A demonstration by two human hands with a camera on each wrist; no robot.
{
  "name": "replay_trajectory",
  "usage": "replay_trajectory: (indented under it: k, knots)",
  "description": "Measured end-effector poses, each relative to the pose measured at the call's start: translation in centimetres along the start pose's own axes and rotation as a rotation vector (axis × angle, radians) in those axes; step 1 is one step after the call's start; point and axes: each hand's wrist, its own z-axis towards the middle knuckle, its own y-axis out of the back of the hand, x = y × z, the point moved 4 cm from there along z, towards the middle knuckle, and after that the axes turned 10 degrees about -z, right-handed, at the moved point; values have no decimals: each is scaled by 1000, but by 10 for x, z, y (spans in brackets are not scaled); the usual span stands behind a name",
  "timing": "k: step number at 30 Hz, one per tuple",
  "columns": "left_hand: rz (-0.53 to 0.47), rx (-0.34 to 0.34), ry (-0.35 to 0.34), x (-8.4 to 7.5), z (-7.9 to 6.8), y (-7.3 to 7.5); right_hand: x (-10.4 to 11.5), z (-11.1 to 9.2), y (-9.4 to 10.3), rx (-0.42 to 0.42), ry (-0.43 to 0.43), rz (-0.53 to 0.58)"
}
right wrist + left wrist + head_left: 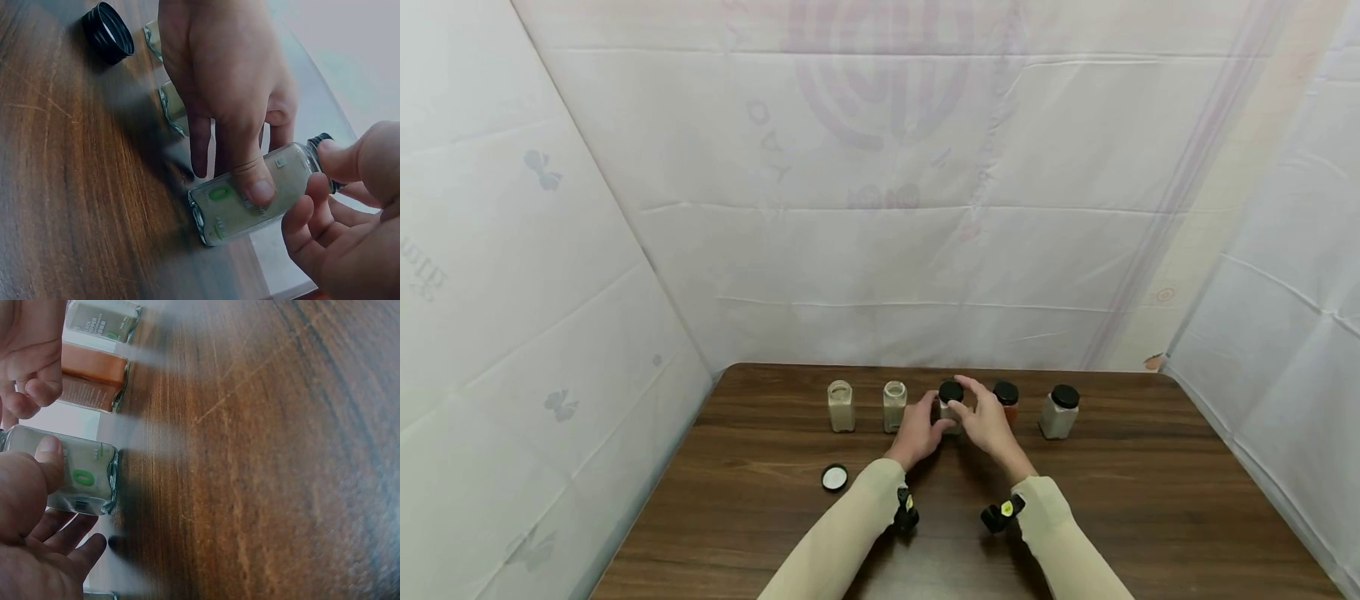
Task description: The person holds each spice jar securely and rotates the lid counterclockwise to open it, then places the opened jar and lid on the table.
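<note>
Around the body of a square glass spice jar with green print, the fingers and thumb of my left hand are closed. This jar is the middle one of a row, filled with pale powder. Its black screw lid is on the neck, and my right hand pinches it between thumb and fingers. In the left wrist view my left thumb lies flat over the jar's printed side. Just right of my right hand stands a jar of orange-red spice, its black lid on.
Two lidless jars stand to the left, an outer one and one nearer my left hand. Far right is a black-lidded jar. A loose black lid lies white inside up on the wooden table. White fabric walls surround it.
</note>
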Motion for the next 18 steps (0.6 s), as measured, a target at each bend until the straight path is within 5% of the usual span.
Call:
replay_trajectory:
  k: [18]
  knots:
    - [-4,1,-4,1,1,0,7,3,2,-172,1,-105]
